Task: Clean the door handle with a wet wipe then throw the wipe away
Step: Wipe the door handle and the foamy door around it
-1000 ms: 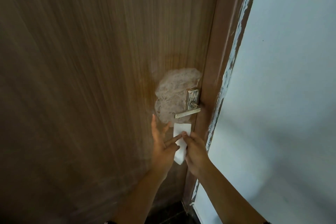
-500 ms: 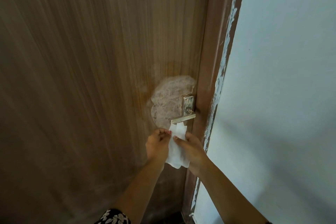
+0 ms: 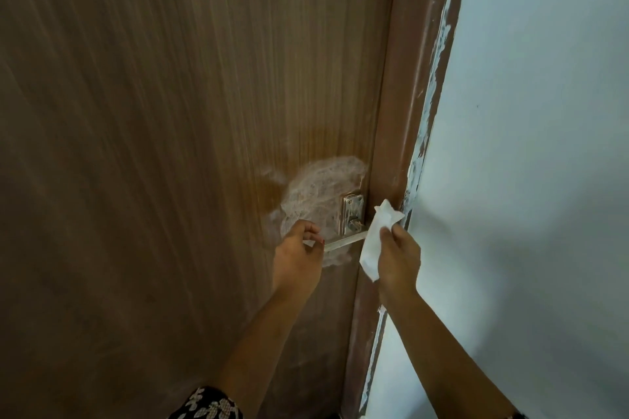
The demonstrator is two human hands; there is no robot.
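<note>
A silver lever door handle (image 3: 343, 241) with its backplate (image 3: 352, 211) is mounted on the brown wooden door (image 3: 170, 146), near the door's right edge. My right hand (image 3: 398, 255) pinches a white wet wipe (image 3: 376, 238) that hangs against the inner end of the lever, just right of the backplate. My left hand (image 3: 299, 258) has its fingers curled at the free left tip of the lever; whether they hold the tip is unclear.
A whitish scuffed patch (image 3: 316, 194) surrounds the handle on the door. The brown door frame (image 3: 401, 112) runs up the right of the door, with chipped white paint along its edge. A pale blue wall (image 3: 527, 180) fills the right side.
The two hands have come apart: my right hand has carried the wipe up and right to the lever's inner end, and my left hand has let go of it and moved to the lever's tip.
</note>
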